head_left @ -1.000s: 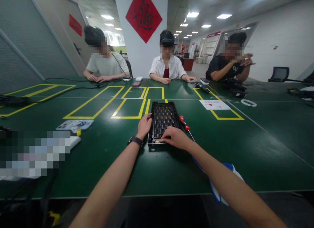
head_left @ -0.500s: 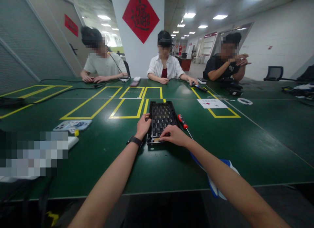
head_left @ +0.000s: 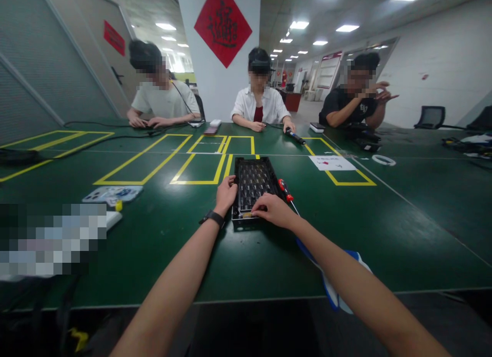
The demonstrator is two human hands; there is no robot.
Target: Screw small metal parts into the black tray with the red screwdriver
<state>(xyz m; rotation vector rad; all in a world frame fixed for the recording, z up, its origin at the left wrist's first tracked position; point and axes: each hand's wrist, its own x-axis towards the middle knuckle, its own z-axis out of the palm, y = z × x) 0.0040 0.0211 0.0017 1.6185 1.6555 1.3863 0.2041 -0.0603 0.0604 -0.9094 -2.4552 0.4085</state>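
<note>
A black tray (head_left: 253, 184) with rows of small sockets lies on the green table (head_left: 154, 234) in front of me. My left hand (head_left: 225, 194) grips the tray's left edge, fingers curled over the rim; a dark watch sits on that wrist. My right hand (head_left: 273, 211) rests on the tray's near right corner, fingers pinched around a small yellowish part at the near edge. A red-handled screwdriver (head_left: 285, 189) lies right of the tray, touching my right hand's far side.
Yellow tape rectangles (head_left: 200, 167) mark the table beyond the tray. A phone case (head_left: 112, 194) lies at the left, a white paper (head_left: 332, 163) and tape ring (head_left: 383, 160) at the right. Three people sit across the table. A blue-white object (head_left: 330, 285) lies under my right forearm.
My hands stay on the tray in nearly the same places. The person opposite has moved a dark tool to the left across the table.
</note>
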